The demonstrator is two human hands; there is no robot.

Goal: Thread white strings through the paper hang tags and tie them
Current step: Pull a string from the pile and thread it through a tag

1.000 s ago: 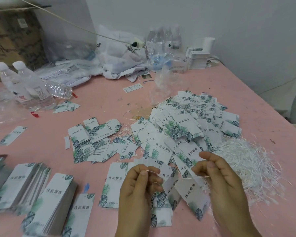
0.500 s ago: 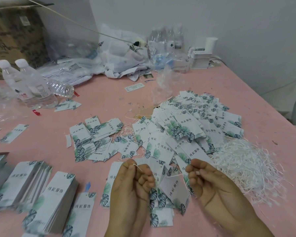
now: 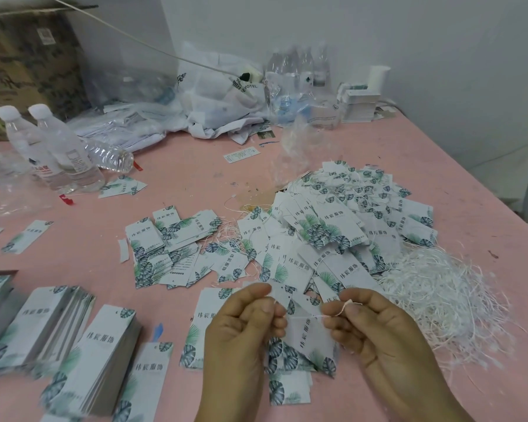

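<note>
Worktop (image 3: 195,166) space around my hands is tight: tag stacks (image 3: 83,345) lie to the left, the string heap (image 3: 439,300) to the right, and bare pink runs toward the far right edge. My left hand (image 3: 241,324) pinches one end of a white string (image 3: 305,315); my right hand (image 3: 378,330) pinches the other. A hang tag (image 3: 308,330) hangs on it between them. Water bottles (image 3: 58,153) stand far left.
</note>
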